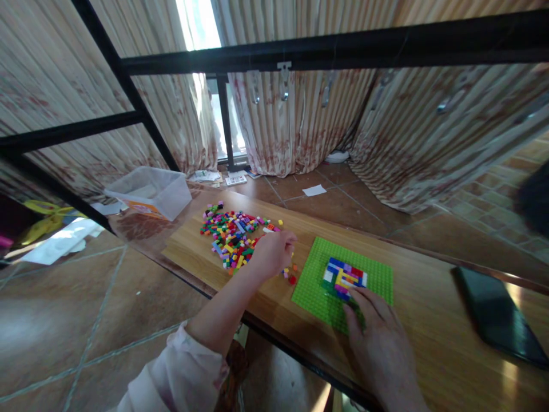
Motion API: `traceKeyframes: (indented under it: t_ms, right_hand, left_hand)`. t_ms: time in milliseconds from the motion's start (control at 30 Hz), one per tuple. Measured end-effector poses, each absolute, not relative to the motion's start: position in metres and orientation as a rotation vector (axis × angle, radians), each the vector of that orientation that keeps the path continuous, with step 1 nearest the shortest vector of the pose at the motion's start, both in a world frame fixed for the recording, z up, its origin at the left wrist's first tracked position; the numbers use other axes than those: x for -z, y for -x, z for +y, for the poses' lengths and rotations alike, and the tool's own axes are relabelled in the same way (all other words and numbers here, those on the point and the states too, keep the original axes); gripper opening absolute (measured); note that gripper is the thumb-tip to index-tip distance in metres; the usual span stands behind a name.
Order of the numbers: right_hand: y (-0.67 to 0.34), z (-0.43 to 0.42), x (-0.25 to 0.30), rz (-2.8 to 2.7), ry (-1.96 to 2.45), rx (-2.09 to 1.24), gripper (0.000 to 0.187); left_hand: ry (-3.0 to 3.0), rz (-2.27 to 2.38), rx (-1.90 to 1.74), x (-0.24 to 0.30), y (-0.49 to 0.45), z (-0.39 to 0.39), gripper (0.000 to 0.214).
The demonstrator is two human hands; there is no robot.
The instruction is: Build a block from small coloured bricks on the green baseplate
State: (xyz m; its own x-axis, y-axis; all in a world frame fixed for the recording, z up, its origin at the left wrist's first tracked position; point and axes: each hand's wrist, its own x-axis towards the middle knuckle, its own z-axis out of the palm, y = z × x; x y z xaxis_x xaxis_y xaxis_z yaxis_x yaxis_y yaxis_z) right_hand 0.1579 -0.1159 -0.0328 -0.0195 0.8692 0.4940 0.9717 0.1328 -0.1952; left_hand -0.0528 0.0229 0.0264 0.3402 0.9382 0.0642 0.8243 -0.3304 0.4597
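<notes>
My left hand (274,254) is over the right edge of a heap of small colourful toy bricks (234,240). Its fingers are curled in and pinched together, and whatever may be between them is hidden. A green studded baseplate (313,286) lies to the right of the heap. On it sits a low patch of joined bricks (343,276) in blue, yellow, red, white and purple. My right hand (380,332) rests at the near right part of the baseplate, thumb and fingers apart, fingertips at the near edge of the brick patch. A few loose bricks, including a red one (292,280), lie between heap and baseplate.
A clear plastic box (158,191) stands at the table's far left end. A dark phone (500,315) lies on the wooden table (433,315) at the right. Behind are a black metal frame (334,51) with hooks, striped curtains (295,126) and papers (314,190) on the tiled floor.
</notes>
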Motion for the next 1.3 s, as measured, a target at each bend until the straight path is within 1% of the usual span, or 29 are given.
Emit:
traceKeyframes:
  t_ms: [100,233,367,567,800,1033,1200,1300]
  right_hand:
    - [-0.159,-0.115,0.031,-1.859,1.758,0.196,0.039]
    - [-0.159,-0.115,0.029,-1.774,1.756,0.144,0.041]
    - [-0.162,-0.114,0.028,-1.73,1.725,0.097,0.04]
    - [-0.165,-0.111,0.028,-1.693,1.733,0.05,0.037]
    - [-0.165,-0.107,0.027,-1.665,1.712,0.0,0.032]
    - [-0.165,-0.105,0.025,-1.613,1.696,-0.062,0.031]
    - [-0.165,-0.103,0.022,-1.577,1.698,-0.092,0.029]
    - [-0.166,-0.102,0.021,-1.552,1.694,-0.092,0.028]
  left_hand:
    - [-2.267,1.739,-0.315,-0.032,0.074,0.037,0.028]
    - [-2.323,1.821,-0.204,-0.026,0.077,0.039,0.027]
    - [-2.425,1.86,-0.188,-0.012,0.064,0.038,0.021]
    - [-2.411,1.919,-0.23,-0.006,0.055,0.043,0.021]
    - [-2.405,1.862,-0.213,-0.005,0.056,0.041,0.021]
    - [-2.469,1.762,-0.172,-0.007,0.052,0.029,0.021]
    - [-2.426,1.647,-0.357,-0.011,0.046,0.026,0.022]
    - [-2.275,1.389,-0.511,-0.012,0.037,0.023,0.021]
